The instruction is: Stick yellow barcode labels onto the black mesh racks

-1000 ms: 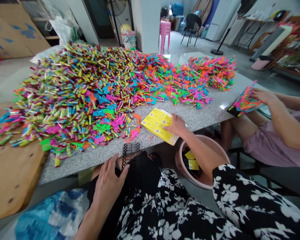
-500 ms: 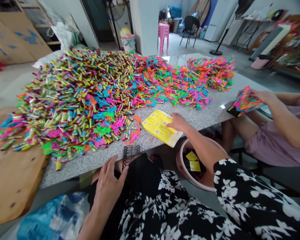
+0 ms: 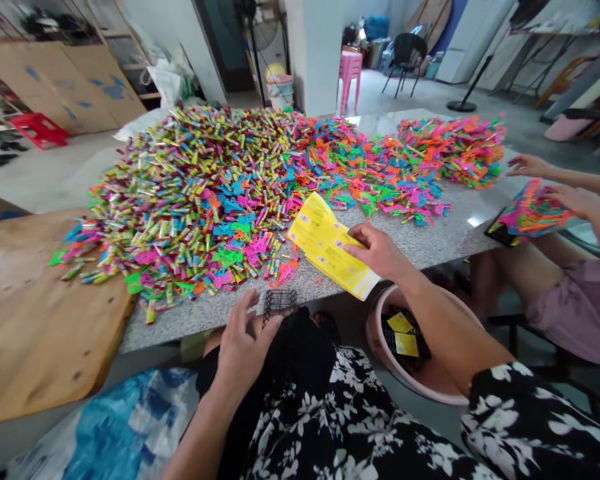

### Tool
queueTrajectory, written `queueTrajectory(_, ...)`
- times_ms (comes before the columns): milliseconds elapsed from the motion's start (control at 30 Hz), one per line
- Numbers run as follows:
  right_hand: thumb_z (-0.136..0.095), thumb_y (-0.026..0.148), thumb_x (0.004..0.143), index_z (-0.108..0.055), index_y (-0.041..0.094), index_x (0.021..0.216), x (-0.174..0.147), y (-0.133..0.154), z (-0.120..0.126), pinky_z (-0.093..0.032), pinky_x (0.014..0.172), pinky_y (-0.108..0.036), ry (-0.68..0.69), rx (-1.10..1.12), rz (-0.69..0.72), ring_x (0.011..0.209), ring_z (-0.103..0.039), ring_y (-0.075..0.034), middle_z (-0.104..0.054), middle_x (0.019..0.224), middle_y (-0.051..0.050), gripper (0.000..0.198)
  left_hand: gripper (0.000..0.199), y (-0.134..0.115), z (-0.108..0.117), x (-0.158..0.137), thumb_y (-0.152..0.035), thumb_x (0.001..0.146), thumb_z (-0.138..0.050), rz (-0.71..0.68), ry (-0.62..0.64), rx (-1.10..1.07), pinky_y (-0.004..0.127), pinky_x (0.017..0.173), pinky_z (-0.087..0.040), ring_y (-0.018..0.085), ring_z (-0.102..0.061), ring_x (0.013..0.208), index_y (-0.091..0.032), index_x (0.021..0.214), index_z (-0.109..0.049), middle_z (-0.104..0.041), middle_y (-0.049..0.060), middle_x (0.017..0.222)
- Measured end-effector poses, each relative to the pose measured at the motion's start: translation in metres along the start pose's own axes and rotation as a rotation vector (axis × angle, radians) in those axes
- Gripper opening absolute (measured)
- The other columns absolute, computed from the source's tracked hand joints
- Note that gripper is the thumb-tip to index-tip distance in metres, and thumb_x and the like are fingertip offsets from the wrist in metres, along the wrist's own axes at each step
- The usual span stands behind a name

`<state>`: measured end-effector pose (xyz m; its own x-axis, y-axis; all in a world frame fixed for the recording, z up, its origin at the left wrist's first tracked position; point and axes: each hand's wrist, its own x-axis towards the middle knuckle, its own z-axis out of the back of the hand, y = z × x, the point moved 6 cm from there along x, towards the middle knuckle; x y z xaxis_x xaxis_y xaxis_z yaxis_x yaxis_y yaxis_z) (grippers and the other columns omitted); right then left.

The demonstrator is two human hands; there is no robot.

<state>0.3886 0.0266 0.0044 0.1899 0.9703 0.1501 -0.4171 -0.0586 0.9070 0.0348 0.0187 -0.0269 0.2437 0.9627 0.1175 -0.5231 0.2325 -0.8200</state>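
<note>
My right hand [image 3: 380,252] is closed on the edge of a stack of yellow printed sheets [image 3: 325,243], thumb on top. The sheets are tilted and slightly fanned at their near corner, over the front of the granite table [image 3: 180,321]. My left hand [image 3: 245,340] is over my lap with fingers apart, beside a small black mesh basket [image 3: 280,300]; whether the thumb touches it I cannot tell. Beyond the sheets lies a large heap of small tubes with coloured wrappers [image 3: 190,193], with bright plastic pieces [image 3: 380,173] spread to its right.
A pink tub [image 3: 377,333] stands below the table edge at my right, with yellow cards [image 3: 406,344] and black pieces inside. At far right a co-worker's hand [image 3: 575,200] holds a bundle of coloured plastic pieces [image 3: 530,210]. A wooden board [image 3: 50,313] lies at left.
My right hand has closed on the yellow sheets and raised their far end. The co-worker's other hand has moved out toward the plastic pieces. The view has swung left.
</note>
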Motion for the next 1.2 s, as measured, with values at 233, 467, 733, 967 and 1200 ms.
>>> queueTrajectory(233, -0.09, 0.047, 0.078, -0.056, 0.029, 0.117, -0.04, 0.035, -0.077, -0.064, 0.083, -0.04, 0.253, 0.672, -0.164, 0.093, -0.077, -0.023, -0.077, 0.108, -0.002, 0.055, 0.07, -0.031, -0.019, 0.011, -0.052, 0.097, -0.071, 0.158, 0.068, -0.728, 0.041, 0.092, -0.066, 0.031, -0.074, 0.121, -0.022, 0.154, -0.045, -0.068, 0.017, 0.144)
queueTrajectory(467, -0.084, 0.044, 0.085, -0.043, 0.037, 0.151, -0.058, 0.033, -0.09, -0.06, 0.078, -0.035, 0.218, 0.622, -0.091, 0.085, -0.071, -0.018, -0.071, 0.108, 0.0, 0.079, 0.109, -0.016, 0.005, -0.003, -0.048, 0.091, -0.078, 0.17, -0.108, -0.573, 0.036, 0.076, -0.068, 0.025, -0.081, 0.092, -0.027, 0.172, -0.008, -0.079, 0.014, 0.123)
queueTrajectory(733, -0.074, 0.042, 0.093, -0.054, 0.034, 0.144, -0.06, 0.029, -0.086, -0.055, 0.073, -0.03, 0.181, 0.565, -0.038, 0.082, -0.065, -0.016, -0.063, 0.092, 0.003, 0.055, 0.071, -0.003, 0.02, -0.005, -0.048, 0.086, -0.083, 0.163, 0.03, -0.458, 0.034, 0.085, -0.066, 0.025, -0.076, 0.103, -0.017, 0.147, -0.065, -0.077, 0.014, 0.127)
queueTrajectory(967, -0.07, 0.048, 0.098, -0.068, 0.035, 0.138, -0.066, 0.03, -0.075, -0.056, 0.078, -0.036, 0.251, 0.373, 0.044, 0.089, -0.065, -0.021, -0.069, 0.103, -0.002, 0.041, 0.072, -0.003, 0.029, 0.0, -0.048, 0.082, -0.084, 0.231, 0.126, -0.354, 0.032, 0.077, -0.063, 0.021, -0.075, 0.086, -0.015, 0.144, -0.068, -0.081, 0.009, 0.104)
queueTrajectory(1200, -0.073, 0.04, 0.097, -0.071, 0.034, 0.134, -0.067, 0.05, -0.071, -0.056, 0.085, -0.038, 0.272, -0.004, 0.243, 0.085, -0.064, -0.02, -0.068, 0.101, -0.003, 0.038, 0.027, -0.037, 0.052, -0.001, -0.039, 0.099, -0.068, -0.239, -0.037, 0.175, 0.032, 0.09, -0.057, 0.021, -0.071, 0.097, -0.024, 0.117, -0.082, -0.078, 0.005, 0.105)
